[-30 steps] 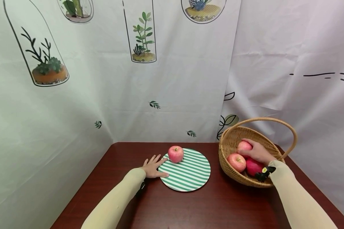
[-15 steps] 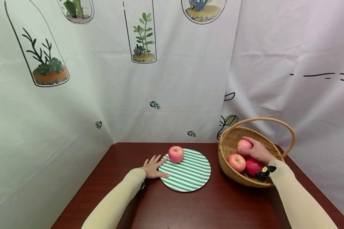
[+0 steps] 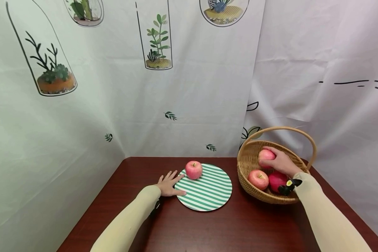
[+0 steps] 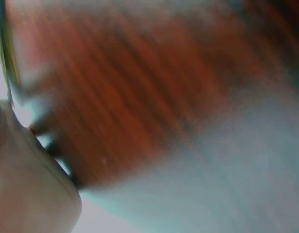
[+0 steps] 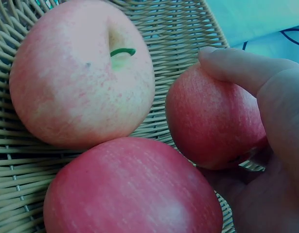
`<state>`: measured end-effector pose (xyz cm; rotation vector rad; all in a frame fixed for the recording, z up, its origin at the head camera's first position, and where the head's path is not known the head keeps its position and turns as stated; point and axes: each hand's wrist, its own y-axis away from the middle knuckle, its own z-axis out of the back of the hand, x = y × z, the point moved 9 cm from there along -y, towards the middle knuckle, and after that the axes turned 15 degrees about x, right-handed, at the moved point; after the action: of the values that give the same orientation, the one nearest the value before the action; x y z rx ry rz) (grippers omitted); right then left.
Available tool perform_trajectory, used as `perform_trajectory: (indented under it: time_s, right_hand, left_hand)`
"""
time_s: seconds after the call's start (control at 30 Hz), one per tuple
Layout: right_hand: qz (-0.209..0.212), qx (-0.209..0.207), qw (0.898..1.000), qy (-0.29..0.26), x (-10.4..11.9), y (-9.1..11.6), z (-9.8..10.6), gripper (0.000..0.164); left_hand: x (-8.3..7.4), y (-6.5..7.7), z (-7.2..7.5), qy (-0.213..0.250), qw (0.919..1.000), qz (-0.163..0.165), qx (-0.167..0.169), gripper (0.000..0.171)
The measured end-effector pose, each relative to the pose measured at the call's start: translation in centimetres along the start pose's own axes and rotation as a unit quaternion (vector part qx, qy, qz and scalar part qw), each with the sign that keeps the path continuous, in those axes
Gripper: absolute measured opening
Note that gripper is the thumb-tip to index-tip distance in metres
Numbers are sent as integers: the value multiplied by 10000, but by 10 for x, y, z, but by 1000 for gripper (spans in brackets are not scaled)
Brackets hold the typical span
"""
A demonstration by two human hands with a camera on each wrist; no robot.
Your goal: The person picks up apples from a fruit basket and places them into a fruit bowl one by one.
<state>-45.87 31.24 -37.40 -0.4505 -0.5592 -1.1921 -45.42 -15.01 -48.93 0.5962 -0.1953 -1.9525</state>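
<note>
My right hand (image 3: 282,164) grips a pink-red apple (image 3: 266,155) inside the wicker basket (image 3: 248,161). In the right wrist view, the thumb lies over the top of this held apple (image 5: 210,119) and the other fingers go under it, partly hidden. Two more apples sit in the basket beside it: a paler one (image 5: 76,82) with a green stem and a deep red one (image 5: 134,191). My left hand (image 3: 168,185) rests with spread fingers at the left edge of a round green-and-white striped mat (image 3: 208,196). Another apple (image 3: 194,170) stands on the mat's far left part.
The basket's tall arched handle (image 3: 283,128) rises above the right hand. Everything stands on a dark red-brown wooden table (image 3: 226,231). White curtains (image 3: 201,98) printed with plants hang behind and along the sides. The left wrist view is mostly blurred tabletop (image 4: 120,107).
My right hand has risen slightly and moved left with the apple in its grip. The basket and its handle have shifted a little left. The left hand stays on the mat.
</note>
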Motion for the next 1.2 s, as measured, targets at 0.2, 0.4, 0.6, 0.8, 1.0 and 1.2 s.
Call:
perform_trajectory:
  time_s: [0.2,0.4,0.6,0.8,1.0,1.2]
  right_hand:
    - [-67,-35,10000,-17,4,2,2,81]
    - [123,-29,9999,-12,11,2,3,78]
    - [406,-56,9992,26,20,2,9,78]
    - [473,-6,9988,108,28,3,14,79]
    - [222,174,9995,125,32,6,15,82]
    - [32,180,9994,293,36,9,19,81]
  left_hand:
    - [3,-4,-2,77,9999,-109,-25,102]
    - [-1,0,-1,67,9998,-183,-20,103]
    - [5,-7,-4,50,9999,-97,-43,104]
    - [8,-9,-3,54,10000,-11,-41,100]
    - [7,-8,-4,72,9999,-102,-57,107]
    - [5,-5,-3,127,9998,-130,-15,106]
